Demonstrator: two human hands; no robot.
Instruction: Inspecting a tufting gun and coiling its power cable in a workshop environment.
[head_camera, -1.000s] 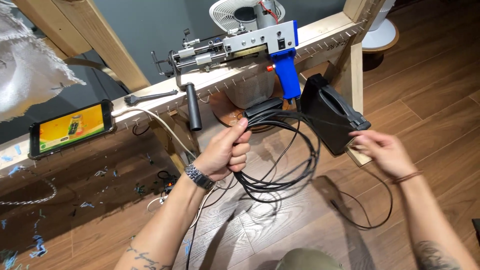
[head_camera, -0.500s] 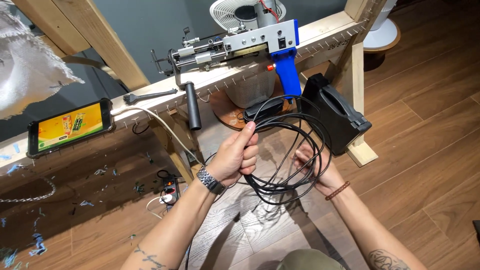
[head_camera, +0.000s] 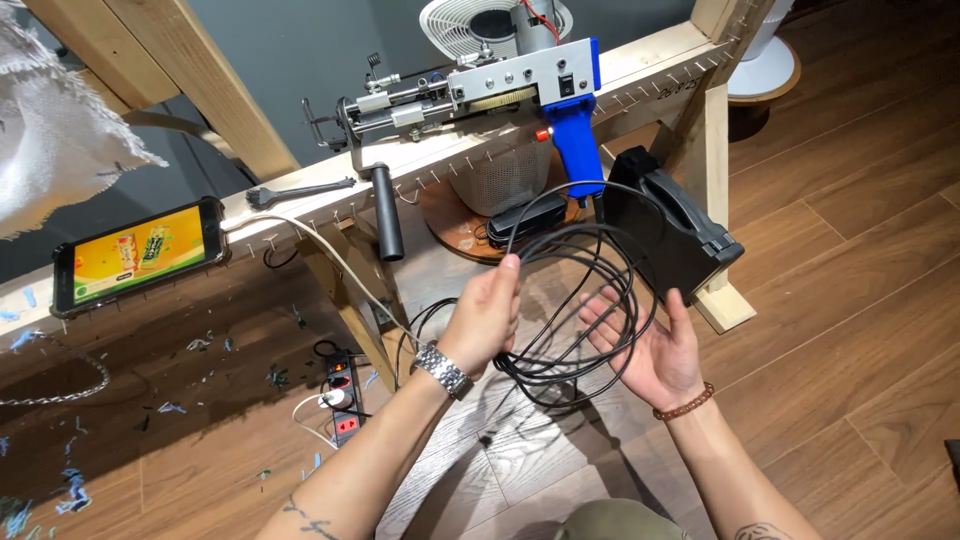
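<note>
My left hand (head_camera: 487, 318), with a metal watch on its wrist, grips a bundle of black cable (head_camera: 585, 300) coiled in several loops. My right hand (head_camera: 645, 345) is spread flat, palm up, under and through the loops, fingers touching the strands. The cable runs up towards a blue-handled tufting gun (head_camera: 500, 95) lying on the slanted wooden frame beam (head_camera: 300, 200). A black power adapter (head_camera: 528, 217) rests on a round wooden stool top behind the coil.
A phone (head_camera: 140, 255) with a lit screen lies on the beam at left. A black case (head_camera: 670, 235) leans by the frame's leg. A power strip (head_camera: 340, 395) and yarn scraps sit on the wood floor. A white fan (head_camera: 490, 25) stands behind.
My right hand came in from the right side of the floor and is now open under the coil. The left hand lifted the loops slightly higher.
</note>
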